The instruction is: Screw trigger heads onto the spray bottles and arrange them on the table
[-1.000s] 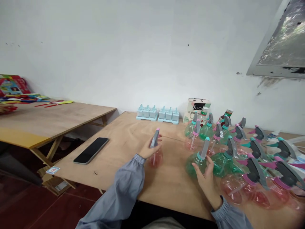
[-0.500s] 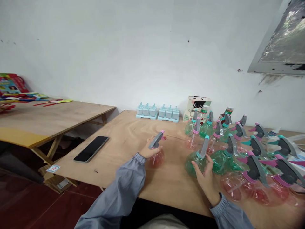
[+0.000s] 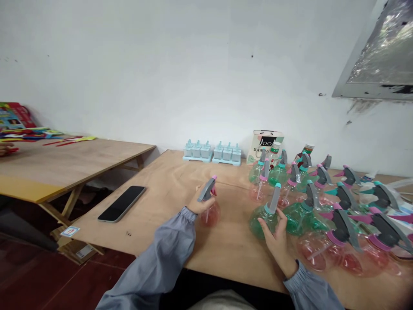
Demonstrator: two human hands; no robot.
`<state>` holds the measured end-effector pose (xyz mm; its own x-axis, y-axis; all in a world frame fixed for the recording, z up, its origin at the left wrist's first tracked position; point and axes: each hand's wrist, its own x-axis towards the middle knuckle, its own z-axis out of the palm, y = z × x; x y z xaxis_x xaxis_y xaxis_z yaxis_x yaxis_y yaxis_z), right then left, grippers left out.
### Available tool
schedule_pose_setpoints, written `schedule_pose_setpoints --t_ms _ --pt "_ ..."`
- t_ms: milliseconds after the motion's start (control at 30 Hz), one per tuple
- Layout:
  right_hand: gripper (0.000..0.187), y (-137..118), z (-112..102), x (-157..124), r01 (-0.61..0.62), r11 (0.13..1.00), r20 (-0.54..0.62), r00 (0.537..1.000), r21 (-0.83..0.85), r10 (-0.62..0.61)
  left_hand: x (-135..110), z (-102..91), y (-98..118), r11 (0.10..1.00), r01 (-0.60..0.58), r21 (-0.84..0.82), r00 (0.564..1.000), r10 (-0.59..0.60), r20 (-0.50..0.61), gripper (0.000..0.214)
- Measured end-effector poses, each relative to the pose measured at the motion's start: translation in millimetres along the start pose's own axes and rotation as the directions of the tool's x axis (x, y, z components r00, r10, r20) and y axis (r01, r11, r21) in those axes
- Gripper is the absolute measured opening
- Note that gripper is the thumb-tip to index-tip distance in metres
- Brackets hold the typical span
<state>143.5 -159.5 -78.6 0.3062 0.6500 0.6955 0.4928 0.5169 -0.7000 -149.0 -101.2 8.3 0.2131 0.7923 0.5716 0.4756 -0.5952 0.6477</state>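
My left hand (image 3: 200,203) is closed round the neck of a pink spray bottle (image 3: 211,216) with a grey trigger head, which stands on the wooden table. Part of the neck is hidden behind my fingers. To the right, my right hand (image 3: 276,234) grips the side of a green spray bottle (image 3: 262,219) with a turquoise collar, its thumb and fingers against the clear plastic. This bottle also rests on the table. Close beside it stand more pink and green spray bottles, among them a green one (image 3: 298,218) and a pink one (image 3: 318,249).
Two pale blue ice-pop mould sets (image 3: 197,151) stand by the wall near a printed carton (image 3: 263,144). A phone (image 3: 122,204) lies at the table's left. On another table (image 3: 106,157), coloured items lie near a person's hand (image 3: 5,149).
The pink bottle's spray head has shifted slightly left and tilted a little more with my left hand. My right hand stays on the green bottle. The whole view has moved slightly.
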Motion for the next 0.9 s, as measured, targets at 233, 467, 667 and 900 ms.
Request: schedule_pose_setpoints --t_ms 233,467,667,900 --pt "0.066 -1 -1 0 -0.003 1.000 0.013 1.000 0.005 0.003 1 4.1 -13 1.000 -0.002 -0.016 1.000 0.002 -0.008 0.053" --pt "0.065 -2 -2 1 0.002 1.000 0.011 1.000 -0.001 -0.002 3 1.6 -8 0.999 0.017 0.047 1.000 -0.016 -0.016 0.046" --pt "0.066 0 -1 0 -0.016 1.000 0.017 1.000 0.009 0.016 4 -2.5 0 0.992 -0.003 0.128 1.000 0.005 -0.018 0.042" --pt "0.067 1 -1 0 -0.019 1.000 0.013 1.000 0.007 0.019 7 2.0 -1 0.995 0.039 0.096 0.999 -0.037 -0.017 0.045"
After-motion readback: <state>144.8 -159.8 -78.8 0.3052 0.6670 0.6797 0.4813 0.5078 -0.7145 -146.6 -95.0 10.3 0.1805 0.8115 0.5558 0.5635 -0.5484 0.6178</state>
